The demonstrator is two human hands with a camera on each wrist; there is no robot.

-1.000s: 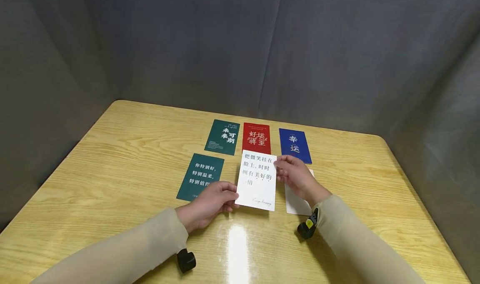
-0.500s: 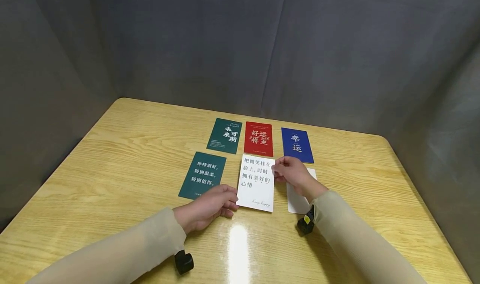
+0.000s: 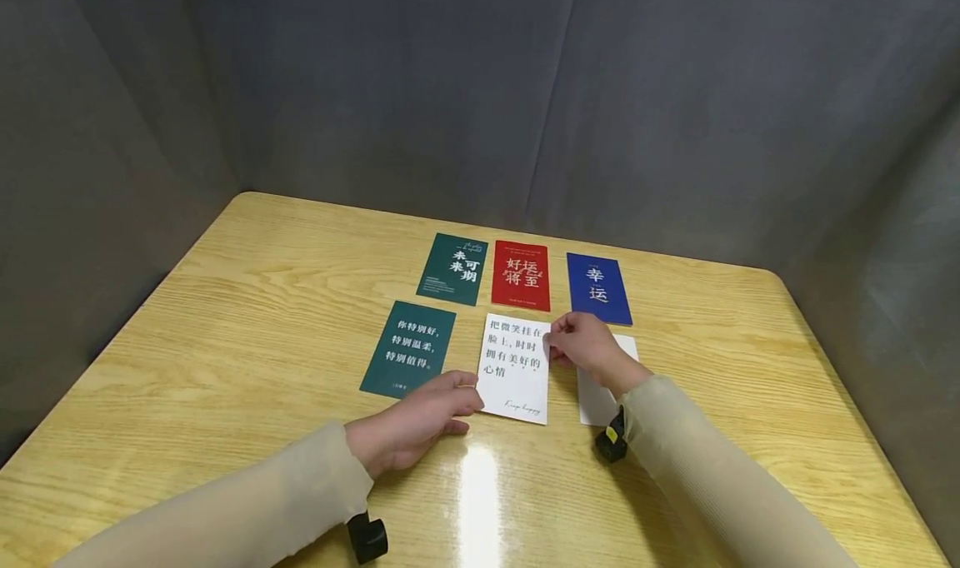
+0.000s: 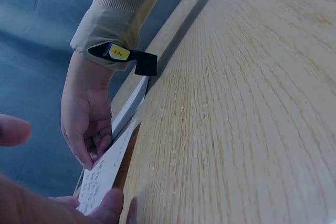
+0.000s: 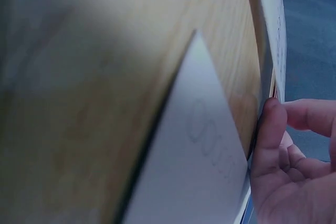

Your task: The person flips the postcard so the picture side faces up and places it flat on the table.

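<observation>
A white card point(image 3: 513, 368) with dark Chinese characters and "Keep happy" in script sits in the middle of the front row. My right hand point(image 3: 588, 347) pinches its right edge between thumb and index finger; the right wrist view shows the thumb point(image 5: 273, 124) against the card's edge. At the lower left corner, my left hand point(image 3: 420, 414) has its fingers extended and spread, fingertips right at the edge. A second white card point(image 3: 596, 400) lies partly hidden beneath my right hand and wrist. To the left lies a dark green card point(image 3: 408, 347) with white characters.
Behind these, a row holds another green card point(image 3: 452, 268), a red card point(image 3: 521, 275) and a blue card point(image 3: 598, 289). All rest on a wooden table point(image 3: 247, 301) backed by a grey curtain point(image 3: 390, 93). Cameras sit on both wrists.
The white card has come down toward the table and lies flatter, just in front of the red card. My left fingers have loosened and spread at its corner; the right hand keeps its pinch.
</observation>
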